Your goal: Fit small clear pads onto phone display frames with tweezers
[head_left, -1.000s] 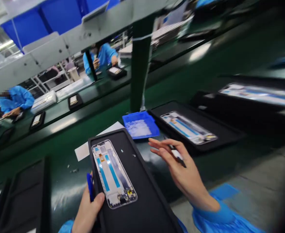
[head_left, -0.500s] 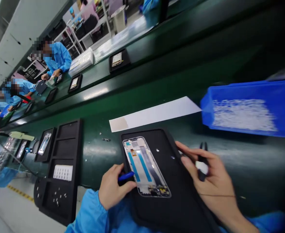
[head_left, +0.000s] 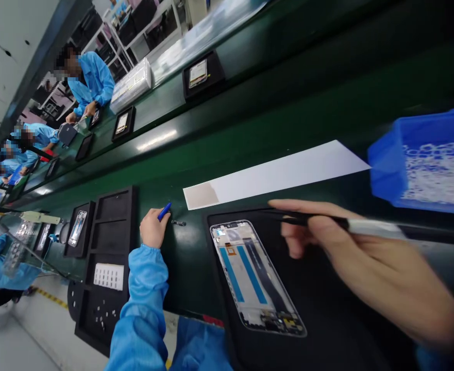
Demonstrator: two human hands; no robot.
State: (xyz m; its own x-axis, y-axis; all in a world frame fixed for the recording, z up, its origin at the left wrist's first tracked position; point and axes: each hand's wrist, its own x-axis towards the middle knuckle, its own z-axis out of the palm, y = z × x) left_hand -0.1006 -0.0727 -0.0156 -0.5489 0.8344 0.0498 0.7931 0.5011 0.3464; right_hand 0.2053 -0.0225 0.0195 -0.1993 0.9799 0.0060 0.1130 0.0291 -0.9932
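My left hand (head_left: pixel 152 232) is closed around a blue pen-like tool (head_left: pixel 164 212), whose end sticks out above the fingers. It is over the green bench, just left of a small dark part (head_left: pixel 178 223). My right hand (head_left: pixel 350 257) grips black tweezers (head_left: pixel 377 228) with a pale band, their tips pointing left above the far edge of a black tray (head_left: pixel 319 304). In that tray lies an open phone housing (head_left: pixel 254 275) with two blue strips and a dark ribbon cable. Whether the tweezer tips hold anything cannot be made out.
A white paper strip (head_left: pixel 273 172) lies beyond the tray. To the right stands a blue bin (head_left: pixel 385 170) of white pieces. Left is a compartmented black tray (head_left: pixel 130 206) with a white sheet and small parts. A co-worker (head_left: pixel 91 77) sits across the bench.
My left hand has left the phone housing and moved left with the blue tool. My right hand has let go of the tray edge and brought the tweezers over the tray.
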